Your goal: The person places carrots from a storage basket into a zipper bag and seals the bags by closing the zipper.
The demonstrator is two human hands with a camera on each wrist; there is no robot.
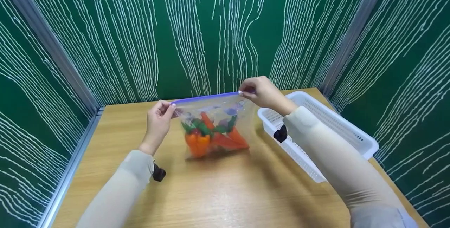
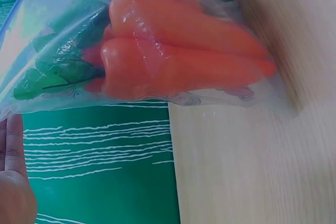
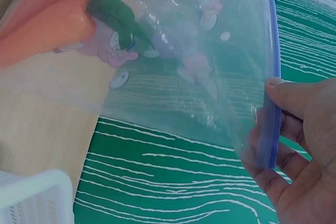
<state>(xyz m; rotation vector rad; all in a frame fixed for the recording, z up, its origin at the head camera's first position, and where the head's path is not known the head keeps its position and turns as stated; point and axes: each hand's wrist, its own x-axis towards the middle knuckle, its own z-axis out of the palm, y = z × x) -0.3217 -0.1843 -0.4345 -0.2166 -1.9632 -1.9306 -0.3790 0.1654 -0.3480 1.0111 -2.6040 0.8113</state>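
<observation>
A clear zip-top bag [image 1: 219,110] with a purple-blue zip strip hangs upright between both hands over the table. My left hand [image 1: 158,121] pinches its upper left corner between thumb and fingers. At the opposite top corner, my right hand [image 1: 262,92] grips the strip, thumb on one side and fingers behind, as the right wrist view shows. Inside lie an orange lobed pepper-like vegetable [image 1: 197,144] and carrot-like orange pieces [image 1: 237,137], with green tops [image 1: 200,126] among them. Whether the bag's bottom touches the table cannot be told. Small printed figures mark the plastic.
A white perforated plastic basket [image 1: 365,145] stands at the right of the wooden table [image 1: 211,193], partly behind the right forearm. Green walls [image 1: 133,38] with white wavy lines surround the table at the back and sides, with grey metal posts [image 1: 337,59] at the corners.
</observation>
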